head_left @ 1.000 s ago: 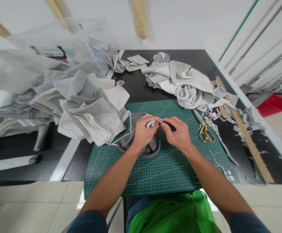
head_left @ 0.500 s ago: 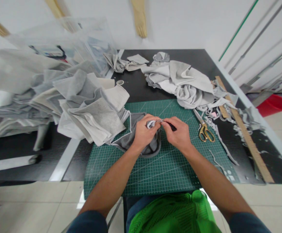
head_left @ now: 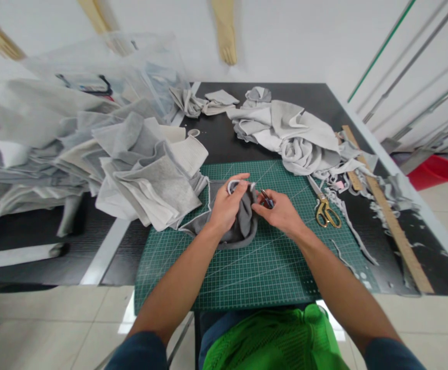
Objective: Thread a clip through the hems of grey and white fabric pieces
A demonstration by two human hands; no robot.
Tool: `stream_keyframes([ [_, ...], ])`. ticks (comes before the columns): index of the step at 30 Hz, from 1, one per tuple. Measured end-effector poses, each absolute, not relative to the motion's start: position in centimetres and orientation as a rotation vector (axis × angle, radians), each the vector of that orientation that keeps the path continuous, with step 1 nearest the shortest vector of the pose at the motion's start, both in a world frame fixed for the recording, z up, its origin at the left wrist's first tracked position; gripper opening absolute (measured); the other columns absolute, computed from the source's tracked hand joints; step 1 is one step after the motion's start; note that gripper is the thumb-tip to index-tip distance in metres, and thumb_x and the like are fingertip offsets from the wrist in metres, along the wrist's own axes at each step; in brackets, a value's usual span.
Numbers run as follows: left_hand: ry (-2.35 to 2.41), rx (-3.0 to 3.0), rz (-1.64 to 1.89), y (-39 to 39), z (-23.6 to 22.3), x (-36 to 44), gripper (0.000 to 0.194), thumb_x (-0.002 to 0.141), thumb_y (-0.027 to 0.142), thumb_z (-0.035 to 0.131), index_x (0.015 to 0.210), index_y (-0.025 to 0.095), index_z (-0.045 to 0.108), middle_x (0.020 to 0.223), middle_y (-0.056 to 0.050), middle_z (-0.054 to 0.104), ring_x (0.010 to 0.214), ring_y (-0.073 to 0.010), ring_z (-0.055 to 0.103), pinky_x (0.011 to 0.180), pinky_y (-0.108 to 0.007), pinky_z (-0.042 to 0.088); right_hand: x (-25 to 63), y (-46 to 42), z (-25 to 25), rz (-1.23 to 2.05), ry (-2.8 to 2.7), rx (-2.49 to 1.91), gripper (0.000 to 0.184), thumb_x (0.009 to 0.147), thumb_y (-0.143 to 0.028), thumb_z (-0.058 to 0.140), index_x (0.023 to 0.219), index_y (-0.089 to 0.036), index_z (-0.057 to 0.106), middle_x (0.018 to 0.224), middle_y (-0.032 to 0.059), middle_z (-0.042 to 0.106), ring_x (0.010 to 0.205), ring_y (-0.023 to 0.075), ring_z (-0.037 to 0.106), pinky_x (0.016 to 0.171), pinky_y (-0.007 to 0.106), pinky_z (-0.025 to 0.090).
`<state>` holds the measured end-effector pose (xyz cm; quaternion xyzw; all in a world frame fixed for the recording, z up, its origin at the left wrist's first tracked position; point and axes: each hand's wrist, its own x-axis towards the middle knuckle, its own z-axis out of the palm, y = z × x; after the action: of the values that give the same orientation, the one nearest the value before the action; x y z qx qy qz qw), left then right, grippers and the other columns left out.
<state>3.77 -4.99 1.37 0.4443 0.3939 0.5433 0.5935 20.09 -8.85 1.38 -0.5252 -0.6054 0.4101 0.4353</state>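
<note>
My left hand (head_left: 228,200) is closed on a grey fabric piece (head_left: 243,218), pinching its pale folded edge between thumb and fingers. The fabric is gathered into a pouch-like shape and lies partly on the green cutting mat (head_left: 208,280). To its right, my right hand (head_left: 280,209) is curled around a small tool (head_left: 265,199) with metal and dark parts that looks like thread snips. The fingers hide much of the tool. My right thumb and fingertips are at the fabric's right edge; whether they grip it is unclear.
Gold-handled scissors (head_left: 327,211) lie at the mat's right side. Beyond them are fabric scraps and a long wooden ruler (head_left: 397,226). A large stack of grey cloth pieces (head_left: 150,180) stands left, and a cloth heap (head_left: 301,133) lies at the back.
The tool's tip has come away from the fabric edge and the tool is tucked back into my right hand. My left fingers have shifted, and the fabric edge now stands more upright.
</note>
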Motion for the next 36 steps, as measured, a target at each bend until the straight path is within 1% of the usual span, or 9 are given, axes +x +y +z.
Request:
stream_keyframes([
  [5, 0.731, 0.908, 1.144, -3.7, 1.0, 2.4, 0.061, 0.081, 0.069, 0.069, 0.115, 0.018, 0.07, 0.103, -0.01, 0.075, 0.099, -0.0239, 0.07, 0.091, -0.036, 0.055, 20.8, -8.3, 0.4, 1.024, -1.241, -1.253, 0.029, 0.086, -0.046, 0.072, 0.085, -0.021, 0.058, 0.062, -0.0053, 0.053, 0.055, 0.0114, 0.048, 0.052, 0.024, 0.038],
  [8, 0.738, 1.177, 1.013, -3.7, 0.6, 1.6, 0.083, 0.069, 0.056, 0.086, 0.138, 0.019, 0.057, 0.122, -0.011, 0.07, 0.116, -0.0278, 0.066, 0.102, -0.04, 0.051, 21.0, -8.1, 0.2, 1.011, -1.12, -1.195, 0.03, 0.09, -0.049, 0.069, 0.09, -0.022, 0.055, 0.065, -0.0056, 0.055, 0.055, 0.0115, 0.051, 0.053, 0.024, 0.041],
  [12, 0.849, 1.655, 0.803, -4.2, -0.2, 1.7, 0.126, 0.059, 0.032, 0.093, 0.162, 0.02, 0.022, 0.134, -0.013, 0.063, 0.122, -0.0302, 0.062, 0.111, -0.047, 0.043, 20.7, -8.4, 0.7, 1.083, -1.24, -1.105, 0.028, 0.092, -0.048, 0.069, 0.094, -0.022, 0.059, 0.072, -0.0034, 0.059, 0.063, 0.0129, 0.057, 0.059, 0.026, 0.044],
  [16, 0.938, 1.678, 0.882, -4.4, 0.2, 2.2, 0.108, 0.069, 0.017, 0.075, 0.162, 0.021, 0.021, 0.128, -0.012, 0.067, 0.112, -0.0274, 0.067, 0.109, -0.047, 0.045, 20.9, -8.8, 1.4, 1.004, -1.376, -1.091, 0.029, 0.093, -0.045, 0.068, 0.109, -0.021, 0.068, 0.084, 0.0008, 0.066, 0.071, 0.0142, 0.057, 0.067, 0.028, 0.045],
  [19, 0.823, 1.327, 1.036, -4.4, 1.5, 2.0, 0.089, 0.07, 0.018, 0.071, 0.153, 0.018, 0.039, 0.116, -0.01, 0.074, 0.104, -0.0268, 0.071, 0.102, -0.046, 0.051, 21.5, -8.7, 1.7, 0.991, -1.354, -1.066, 0.038, 0.091, -0.044, 0.071, 0.122, -0.023, 0.065, 0.108, 0.0049, 0.071, 0.074, 0.0141, 0.057, 0.069, 0.029, 0.046],
  [23, 0.628, 0.896, 1.049, -4.6, 3.2, 1.7, 0.062, 0.07, 0.029, 0.063, 0.129, 0.009, 0.064, 0.107, -0.014, 0.078, 0.1, -0.0335, 0.073, 0.095, -0.05, 0.055, 21.8, -8.6, 1.7, 1.16, -1.468, -0.964, 0.055, 0.085, -0.046, 0.077, 0.133, -0.024, 0.06, 0.133, 0.009, 0.066, 0.104, 0.0212, 0.064, 0.085, 0.033, 0.049],
  [25, 0.571, 0.785, 1.073, -4.5, 3.6, 1.6, 0.062, 0.07, 0.033, 0.058, 0.126, 0.009, 0.067, 0.11, -0.015, 0.078, 0.105, -0.0366, 0.072, 0.095, -0.053, 0.055, 21.8, -8.7, 1.6, 1.208, -1.518, -0.973, 0.057, 0.083, -0.048, 0.079, 0.132, -0.023, 0.062, 0.127, 0.0085, 0.069, 0.108, 0.0224, 0.063, 0.089, 0.034, 0.048],
  [30, 0.631, 0.652, 1.117, -3.6, 4.1, 1.1, 0.063, 0.075, 0.038, 0.053, 0.131, 0.012, 0.064, 0.113, -0.013, 0.077, 0.107, -0.0342, 0.072, 0.091, -0.049, 0.058, 21.9, -8.9, 1.6, 1.23, -1.446, -1.082, 0.037, 0.081, -0.049, 0.08, 0.1, -0.018, 0.071, 0.079, 0.0, 0.066, 0.071, 0.0142, 0.055, 0.07, 0.028, 0.042],
  [36, 1.026, 0.67, 0.902, -4.5, 5.1, -0.8, 0.074, 0.085, 0.059, 0.056, 0.144, 0.014, 0.051, 0.113, -0.016, 0.074, 0.088, -0.0272, 0.072, 0.075, -0.039, 0.058, 21.3, -8.5, 3.9, 0.975, -1.32, -1.083, 0.028, 0.089, -0.048, 0.069, 0.096, -0.021, 0.064, 0.072, -0.0037, 0.054, 0.065, 0.0126, 0.046, 0.062, 0.026, 0.037],
])
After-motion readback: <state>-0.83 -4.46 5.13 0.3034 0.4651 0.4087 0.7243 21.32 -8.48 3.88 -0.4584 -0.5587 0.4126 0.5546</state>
